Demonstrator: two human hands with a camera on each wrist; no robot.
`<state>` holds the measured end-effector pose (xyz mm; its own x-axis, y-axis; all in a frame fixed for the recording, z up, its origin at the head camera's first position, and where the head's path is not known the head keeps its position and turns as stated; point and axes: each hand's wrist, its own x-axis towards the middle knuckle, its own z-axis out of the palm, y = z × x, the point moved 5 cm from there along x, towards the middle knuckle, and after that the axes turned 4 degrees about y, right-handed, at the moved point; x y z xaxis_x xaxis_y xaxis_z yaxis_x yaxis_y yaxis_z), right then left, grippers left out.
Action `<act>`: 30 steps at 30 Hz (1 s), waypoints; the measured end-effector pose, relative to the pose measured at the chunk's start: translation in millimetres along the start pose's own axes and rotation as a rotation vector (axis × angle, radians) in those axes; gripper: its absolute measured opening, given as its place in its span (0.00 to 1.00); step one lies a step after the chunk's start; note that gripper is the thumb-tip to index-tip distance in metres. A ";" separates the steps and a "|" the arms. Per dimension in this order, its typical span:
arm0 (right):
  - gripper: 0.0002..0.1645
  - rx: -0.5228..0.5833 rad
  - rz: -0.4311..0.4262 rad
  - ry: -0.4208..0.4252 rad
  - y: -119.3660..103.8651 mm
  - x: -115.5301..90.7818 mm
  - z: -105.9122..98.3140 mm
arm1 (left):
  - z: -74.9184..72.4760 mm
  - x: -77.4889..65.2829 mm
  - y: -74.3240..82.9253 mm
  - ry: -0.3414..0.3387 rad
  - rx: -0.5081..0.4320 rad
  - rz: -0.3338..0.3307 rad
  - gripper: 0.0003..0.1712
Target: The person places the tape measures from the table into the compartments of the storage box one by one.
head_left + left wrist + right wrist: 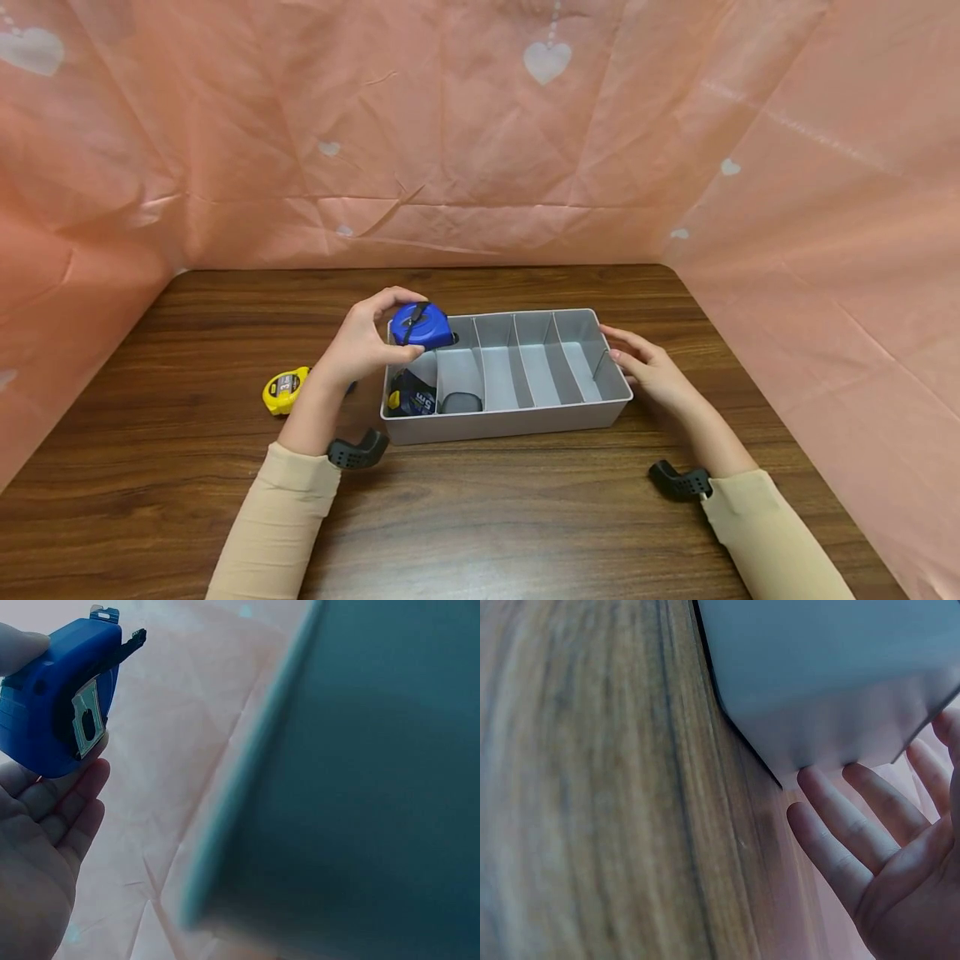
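Observation:
Thumb and fingers of my left hand [362, 340] pinch a blue tape measure [422, 326] with a black strap. It is held over the back left part of a grey divided box [502, 421]. In the left wrist view, the metal clip on the tape measure [37, 712] shows. The box's leftmost compartment holds a black tape measure [411, 395] with a yellow patch and "5m" on it. A dark grey rounded object [461, 403] lies in the neighbouring compartment. Nearly straight fingers of my right hand [654, 375] touch the box's right end wall, thumb at the rim.
A yellow tape measure [282, 392] lies on the brown wooden table [495, 517], left of the box and beside my left forearm. A small dark thing [351, 387] peeks out from behind that wrist. Pink cloth [450, 125] with white hearts hangs around the table's back and sides.

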<state>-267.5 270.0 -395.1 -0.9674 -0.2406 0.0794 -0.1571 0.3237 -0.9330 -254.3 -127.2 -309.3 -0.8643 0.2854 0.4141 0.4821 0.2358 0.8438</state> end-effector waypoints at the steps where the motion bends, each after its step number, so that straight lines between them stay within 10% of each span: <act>1: 0.31 0.001 0.003 0.000 0.0 -0.1 0.0 | 1.9 0.0 -0.4 -0.009 -0.003 -0.005 0.32; 30: 0.31 0.006 0.011 0.006 0.7 0.5 0.3 | 32.3 -1.8 -0.9 -0.082 0.033 0.020 0.31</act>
<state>-268.0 269.9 -395.8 -0.9702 -0.2313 0.0715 -0.1454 0.3206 -0.9360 -248.6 -97.9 -321.8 -0.8407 0.3650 0.4001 0.5046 0.2596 0.8234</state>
